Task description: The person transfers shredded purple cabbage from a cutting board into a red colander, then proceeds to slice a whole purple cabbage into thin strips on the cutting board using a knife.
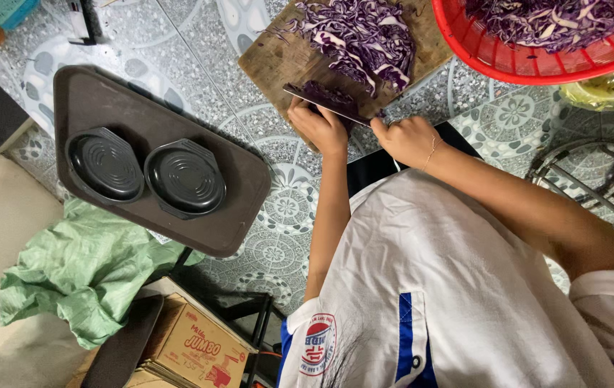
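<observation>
While we look down from the head camera, our two hands meet at the near edge of a board.
Left hand: our left hand [321, 129] presses down on a dark wedge of purple cabbage [328, 93], fingers curled over it.
Right hand: our right hand [409, 138] is wrapped tight on the handle of a broad dark-bladed knife [325, 103] — blade lying across the wedge.
Cabbage: a heap of shredded purple cabbage [364, 36] lies on the worn wooden chopping board [278, 61]; more fills the red plastic basket [529, 61] just beside.
Nearby: two black round ribbed dishes [145, 172] sit on a brown plastic tray [106, 100] — well apart, on the patterned tile floor [285, 208].
</observation>
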